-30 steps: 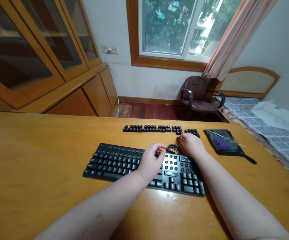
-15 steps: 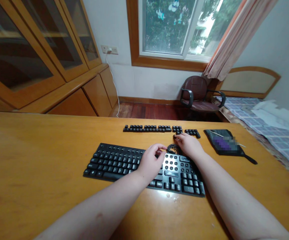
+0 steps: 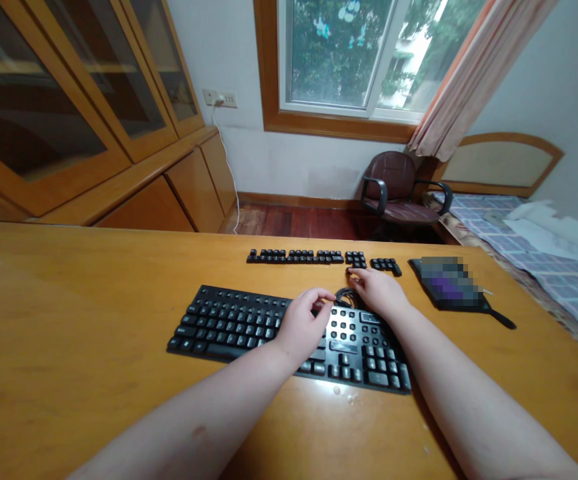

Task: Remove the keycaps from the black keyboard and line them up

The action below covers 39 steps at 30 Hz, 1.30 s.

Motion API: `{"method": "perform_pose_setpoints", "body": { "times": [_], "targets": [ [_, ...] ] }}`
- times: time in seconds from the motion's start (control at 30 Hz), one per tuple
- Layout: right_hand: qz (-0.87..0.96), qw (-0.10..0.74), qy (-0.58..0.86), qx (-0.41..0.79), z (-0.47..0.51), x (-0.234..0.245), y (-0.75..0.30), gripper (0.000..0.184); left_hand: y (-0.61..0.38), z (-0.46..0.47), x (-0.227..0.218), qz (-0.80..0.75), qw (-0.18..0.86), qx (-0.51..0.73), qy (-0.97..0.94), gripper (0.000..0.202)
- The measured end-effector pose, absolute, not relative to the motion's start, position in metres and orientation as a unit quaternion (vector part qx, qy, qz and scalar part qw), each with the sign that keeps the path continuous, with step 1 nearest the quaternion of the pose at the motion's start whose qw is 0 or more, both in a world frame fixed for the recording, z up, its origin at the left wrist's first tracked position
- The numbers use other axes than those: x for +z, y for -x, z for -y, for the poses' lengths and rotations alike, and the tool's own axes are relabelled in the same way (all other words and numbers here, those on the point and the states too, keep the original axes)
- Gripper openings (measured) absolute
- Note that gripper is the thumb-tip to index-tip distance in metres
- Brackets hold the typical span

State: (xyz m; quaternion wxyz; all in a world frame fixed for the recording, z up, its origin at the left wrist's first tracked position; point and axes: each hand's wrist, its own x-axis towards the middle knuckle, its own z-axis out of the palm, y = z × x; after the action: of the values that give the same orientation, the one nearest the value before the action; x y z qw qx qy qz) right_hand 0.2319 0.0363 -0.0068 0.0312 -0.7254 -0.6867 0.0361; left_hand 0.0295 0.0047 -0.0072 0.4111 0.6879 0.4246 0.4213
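A black keyboard lies on the wooden desk, with some keys gone from its right part. My left hand rests on the keyboard's middle, its thumb and forefinger pinched at the top edge. My right hand lies past the keyboard's far edge, fingers drawn together, their tips touching the loose keycaps. Between the two hands sits a coiled black cable. What each pinch holds is too small to make out.
Loose black keycaps are lined up in a row beyond the keyboard, with a small group to the right. A black pouch and a black-handled tool lie at the right. Beyond the desk stand a chair, cabinets and a bed.
My right hand has slid a little to the left, to the loose keycaps. My left hand has stayed on the keyboard with its thumb slightly shifted.
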Motion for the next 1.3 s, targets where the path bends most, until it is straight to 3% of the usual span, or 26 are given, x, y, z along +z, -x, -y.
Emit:
{"method": "perform_pose_setpoints", "body": {
  "times": [1.3],
  "targets": [
    [0.678,0.015,0.734,0.04,-0.0375,-0.009,-0.2316,0.047,-0.0297,-0.0044,-0.0051,-0.42,0.418,0.419,-0.688,0.013]
  ]
}}
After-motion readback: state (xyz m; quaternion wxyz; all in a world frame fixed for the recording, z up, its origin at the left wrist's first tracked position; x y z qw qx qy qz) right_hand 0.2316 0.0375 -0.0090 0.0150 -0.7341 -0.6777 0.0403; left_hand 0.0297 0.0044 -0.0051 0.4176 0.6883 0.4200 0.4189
